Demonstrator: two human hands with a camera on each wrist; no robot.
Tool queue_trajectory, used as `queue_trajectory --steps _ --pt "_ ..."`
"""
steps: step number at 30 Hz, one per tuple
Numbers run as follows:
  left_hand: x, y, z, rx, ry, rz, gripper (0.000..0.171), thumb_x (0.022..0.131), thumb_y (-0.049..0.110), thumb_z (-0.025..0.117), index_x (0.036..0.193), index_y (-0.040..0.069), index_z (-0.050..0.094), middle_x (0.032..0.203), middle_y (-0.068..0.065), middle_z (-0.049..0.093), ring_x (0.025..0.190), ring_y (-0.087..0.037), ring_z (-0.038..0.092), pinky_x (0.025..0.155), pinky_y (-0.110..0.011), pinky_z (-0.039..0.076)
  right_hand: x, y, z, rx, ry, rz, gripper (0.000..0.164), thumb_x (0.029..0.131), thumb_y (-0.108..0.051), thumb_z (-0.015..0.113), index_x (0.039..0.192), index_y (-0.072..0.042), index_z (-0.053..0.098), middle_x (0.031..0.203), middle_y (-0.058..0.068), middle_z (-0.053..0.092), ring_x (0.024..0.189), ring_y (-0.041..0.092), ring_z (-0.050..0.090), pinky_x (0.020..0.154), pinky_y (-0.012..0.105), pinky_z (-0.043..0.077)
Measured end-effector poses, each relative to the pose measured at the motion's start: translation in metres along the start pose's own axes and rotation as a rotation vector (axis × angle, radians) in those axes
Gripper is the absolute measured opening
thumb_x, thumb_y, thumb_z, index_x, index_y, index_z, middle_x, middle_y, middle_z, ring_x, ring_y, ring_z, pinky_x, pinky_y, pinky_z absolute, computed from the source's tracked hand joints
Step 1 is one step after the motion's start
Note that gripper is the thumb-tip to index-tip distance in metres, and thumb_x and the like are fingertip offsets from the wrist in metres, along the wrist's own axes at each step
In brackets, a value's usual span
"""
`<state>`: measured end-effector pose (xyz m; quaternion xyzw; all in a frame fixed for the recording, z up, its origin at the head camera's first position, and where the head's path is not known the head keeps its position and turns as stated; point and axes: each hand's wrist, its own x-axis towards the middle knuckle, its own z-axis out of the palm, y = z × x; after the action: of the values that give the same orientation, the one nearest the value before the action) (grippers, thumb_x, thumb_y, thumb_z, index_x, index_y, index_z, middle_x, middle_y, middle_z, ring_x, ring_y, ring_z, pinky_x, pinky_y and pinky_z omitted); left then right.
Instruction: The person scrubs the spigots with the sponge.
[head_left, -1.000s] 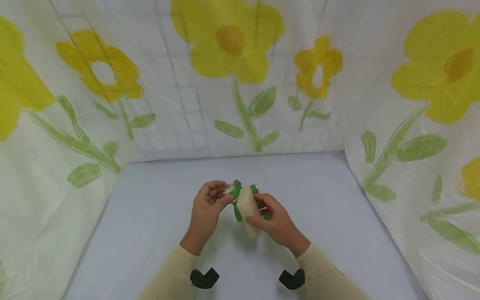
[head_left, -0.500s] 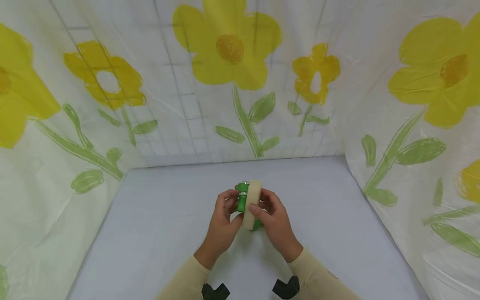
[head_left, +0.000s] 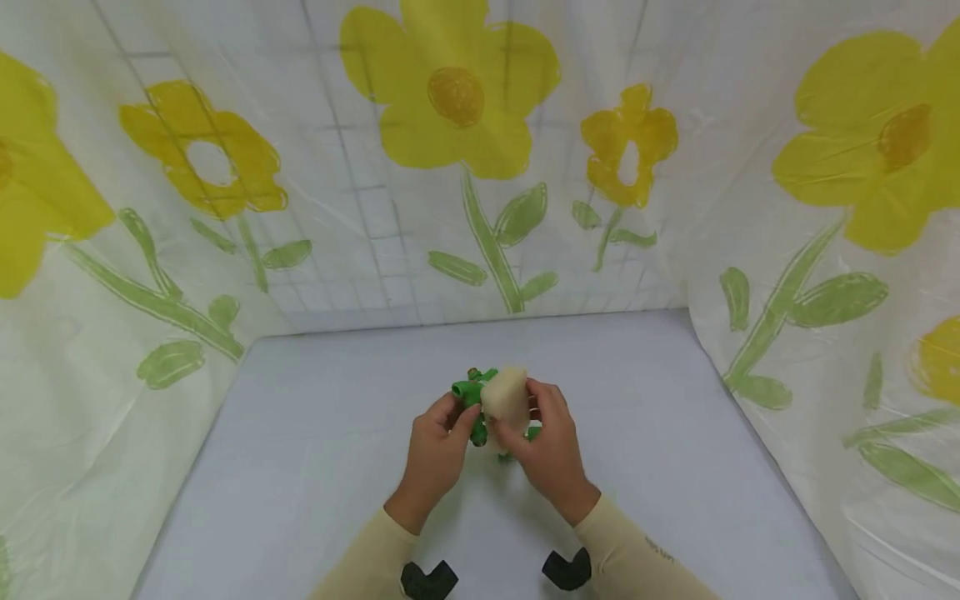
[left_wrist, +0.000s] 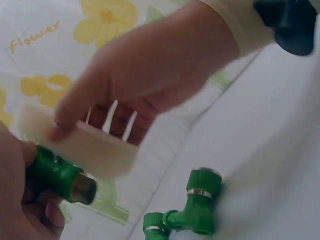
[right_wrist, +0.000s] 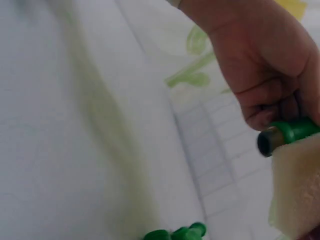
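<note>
Plainly, the head view shows the left hand [head_left: 435, 450] pinching a green pipe fitting [head_left: 470, 394] just left of the sponge block [head_left: 506, 397] the right hand [head_left: 553, 446] grips. Left wrist view: a second fitting [left_wrist: 199, 215] sits apart. Right wrist view: the green pipe fitting's end juts past the sponge block.

Green fitting [left_wrist: 57, 175] with brownish end [left_wrist: 83, 189], cream block [head_left: 508, 396], white curtain [head_left: 330, 250] with yellow flowers [head_left: 456, 96].
</note>
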<state>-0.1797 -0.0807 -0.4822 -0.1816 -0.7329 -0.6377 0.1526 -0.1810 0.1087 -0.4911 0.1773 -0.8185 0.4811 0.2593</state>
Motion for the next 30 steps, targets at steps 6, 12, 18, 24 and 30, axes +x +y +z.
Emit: queue_trajectory --steps 6,12,18,24,30 --pt "0.003 0.004 -0.004 0.085 -0.061 0.039 0.021 0.107 0.004 0.071 0.127 0.002 0.072 0.106 -0.008 0.078 0.085 -0.021 0.071 0.069 -0.03 0.059 0.012 -0.002 -0.008 0.02 0.034 -0.012 0.063 0.092 -0.019 0.089 0.144 0.002 0.06 0.124 0.01 0.061 0.106 0.023 0.06 0.084 0.046 0.058" --pt "0.007 0.013 -0.01 -0.089 0.023 -0.163 0.018 0.109 0.006 0.068 0.123 -0.003 0.065 0.104 -0.016 0.077 0.092 -0.03 0.076 0.071 -0.027 0.058 0.0 0.006 -0.002 -0.064 -0.09 0.03 0.059 0.094 -0.014 0.087 0.142 0.005 0.058 0.124 0.012 0.059 0.106 0.022 0.06 0.085 0.049 0.061" --pt "0.003 0.009 -0.007 -0.012 -0.072 -0.117 0.014 0.105 0.003 0.073 0.119 0.002 0.07 0.101 -0.012 0.076 0.079 -0.029 0.073 0.065 -0.028 0.059 0.012 0.0 -0.008 -0.025 0.005 -0.064 0.061 0.091 -0.017 0.089 0.141 0.002 0.06 0.123 0.013 0.059 0.108 0.026 0.058 0.086 0.047 0.057" --pt "0.005 0.01 -0.012 0.007 -0.025 -0.115 0.012 0.107 0.004 0.071 0.118 0.001 0.069 0.099 -0.012 0.075 0.077 -0.021 0.072 0.062 -0.029 0.059 0.01 0.0 -0.009 -0.095 -0.062 -0.083 0.064 0.091 -0.018 0.088 0.143 0.006 0.058 0.126 0.017 0.059 0.11 0.029 0.058 0.086 0.05 0.059" --pt "0.007 0.012 -0.016 -0.051 -0.02 -0.172 0.013 0.107 0.005 0.07 0.12 0.0 0.069 0.103 -0.016 0.075 0.086 -0.024 0.074 0.066 -0.029 0.06 0.004 0.004 -0.005 -0.133 -0.084 -0.123 0.063 0.089 -0.014 0.09 0.139 0.006 0.058 0.124 0.017 0.059 0.109 0.029 0.058 0.084 0.05 0.06"
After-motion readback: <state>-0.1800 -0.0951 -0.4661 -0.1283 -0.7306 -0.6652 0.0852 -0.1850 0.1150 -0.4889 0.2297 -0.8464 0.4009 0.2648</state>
